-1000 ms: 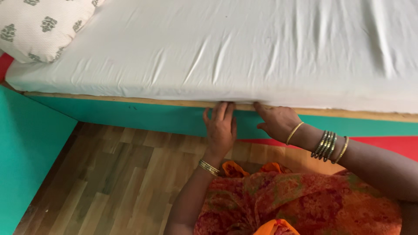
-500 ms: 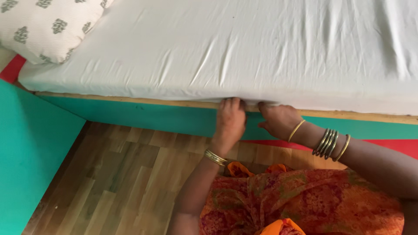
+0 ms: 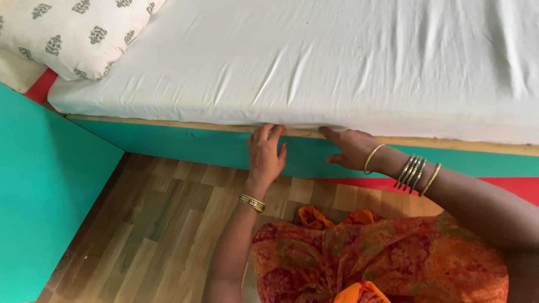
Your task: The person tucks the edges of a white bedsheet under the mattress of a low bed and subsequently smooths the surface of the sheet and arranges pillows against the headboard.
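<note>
1. Two hands work a bed's lower edge; left hand (image 3: 265,152) lies flat, fingers spread, tips at the white sheet (image 3: 314,62) hem
2. Right hand (image 3: 351,148) pushes loosely extended fingers under; tucking appears underway; next, likely sliding along the wooden ledge (image 3: 168,124)

No packages, labels, signs or screens anywhere in view.

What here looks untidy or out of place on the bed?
Nothing is damaged or spilled. The white sheet is creased across the mattress, most above the left hand and right hand, whose fingertips press at its lower edge by the wooden board. The pillow lies at the corner.
</note>
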